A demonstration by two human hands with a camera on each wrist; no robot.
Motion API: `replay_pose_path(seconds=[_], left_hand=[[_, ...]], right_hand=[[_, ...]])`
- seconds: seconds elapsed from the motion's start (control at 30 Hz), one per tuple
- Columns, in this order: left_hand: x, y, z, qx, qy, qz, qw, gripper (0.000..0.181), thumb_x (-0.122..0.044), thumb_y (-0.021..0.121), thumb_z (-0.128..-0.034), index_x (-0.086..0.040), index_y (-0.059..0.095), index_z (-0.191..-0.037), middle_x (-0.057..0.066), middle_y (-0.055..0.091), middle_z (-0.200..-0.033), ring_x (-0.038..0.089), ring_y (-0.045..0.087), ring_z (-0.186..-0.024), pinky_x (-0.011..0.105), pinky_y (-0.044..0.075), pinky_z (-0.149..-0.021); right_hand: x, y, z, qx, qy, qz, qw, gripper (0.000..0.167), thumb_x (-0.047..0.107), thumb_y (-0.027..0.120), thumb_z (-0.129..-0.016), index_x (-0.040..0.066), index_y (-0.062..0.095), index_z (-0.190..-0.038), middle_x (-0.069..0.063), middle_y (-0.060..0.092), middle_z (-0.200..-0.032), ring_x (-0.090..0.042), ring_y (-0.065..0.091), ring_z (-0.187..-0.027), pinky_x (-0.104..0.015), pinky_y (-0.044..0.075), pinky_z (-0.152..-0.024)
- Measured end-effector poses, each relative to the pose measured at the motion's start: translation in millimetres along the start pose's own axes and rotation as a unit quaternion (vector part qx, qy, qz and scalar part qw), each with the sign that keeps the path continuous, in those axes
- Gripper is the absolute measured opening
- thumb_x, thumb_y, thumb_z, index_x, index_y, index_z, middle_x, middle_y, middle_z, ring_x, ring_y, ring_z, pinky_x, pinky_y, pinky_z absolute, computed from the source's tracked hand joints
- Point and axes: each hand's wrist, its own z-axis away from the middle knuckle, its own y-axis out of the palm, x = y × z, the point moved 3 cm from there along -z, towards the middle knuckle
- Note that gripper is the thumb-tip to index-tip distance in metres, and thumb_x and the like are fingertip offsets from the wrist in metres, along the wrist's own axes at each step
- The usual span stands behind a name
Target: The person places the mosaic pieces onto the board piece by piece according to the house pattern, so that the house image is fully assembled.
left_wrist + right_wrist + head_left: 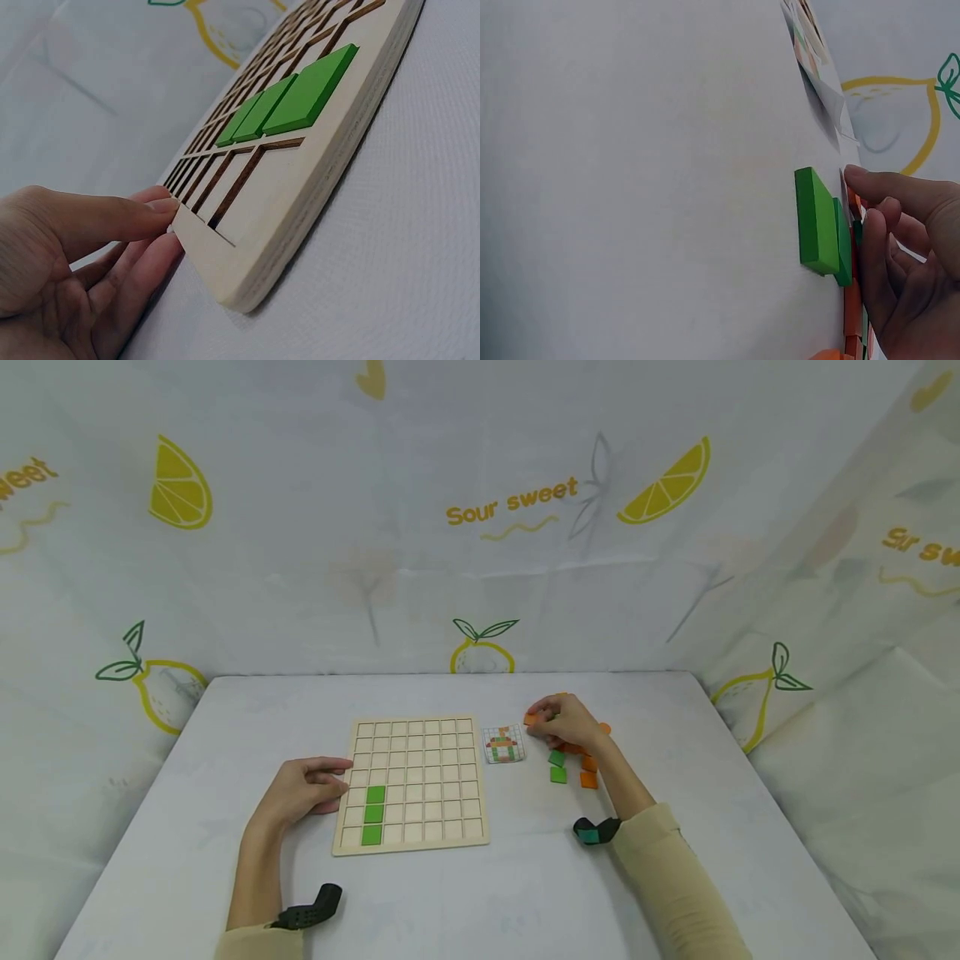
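Note:
A wooden grid board lies left of centre, with three green tiles stacked in one column near its left side. My left hand holds the board's left edge, the thumb at the rim and the fingers beside it. To the right of the board, my right hand is over a loose pile, its thumb and fingertips pinching an orange tile. Part of that tile is hidden by the fingers. Just below the hand lie green tiles and orange tiles.
Between the board and the pile lies a small card with a coloured grid picture; its edge lifts off the table in the right wrist view. Behind the white table hangs a lemon-patterned cloth. Each wrist wears a black device.

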Motion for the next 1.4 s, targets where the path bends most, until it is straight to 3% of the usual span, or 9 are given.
replay_pose_path(seconds=[0.67,1.13,1.4], left_hand=[[2.0,0.3,-1.3,0.001,0.000,0.001,1.0000,0.051,-0.004,0.082,-0.0938,0.004,0.067,-0.142,0.004,0.076,-0.097,0.010,0.072,-0.085,0.026,0.067,-0.071],[0.0,2.0,-1.0,-0.001,-0.009,0.002,1.0000,0.049,-0.004,0.081,-0.0937,0.002,0.068,-0.140,0.003,0.076,-0.097,0.010,0.072,-0.085,0.025,0.067,-0.073],[0.4,0.8,0.2,0.000,-0.007,-0.003,1.0000,0.051,-0.005,0.082,-0.0935,0.002,0.068,-0.141,0.004,0.077,-0.098,0.009,0.072,-0.085,0.025,0.067,-0.072]], right_hand=[[-0.3,1.2,1.3,-0.010,0.012,0.006,0.9999,0.030,0.009,0.084,-0.094,-0.004,0.074,-0.120,-0.001,0.061,-0.079,-0.010,0.056,-0.054,-0.018,0.052,-0.051],[1.7,0.5,6.0,-0.014,-0.020,0.023,0.9994,0.031,0.012,0.085,-0.093,-0.004,0.076,-0.119,-0.001,0.059,-0.079,-0.011,0.056,-0.053,-0.019,0.053,-0.052],[18.3,7.0,10.7,-0.017,-0.041,0.046,0.9980,0.030,0.018,0.086,-0.094,0.001,0.078,-0.118,-0.002,0.064,-0.083,-0.012,0.053,-0.051,-0.021,0.045,-0.050]])
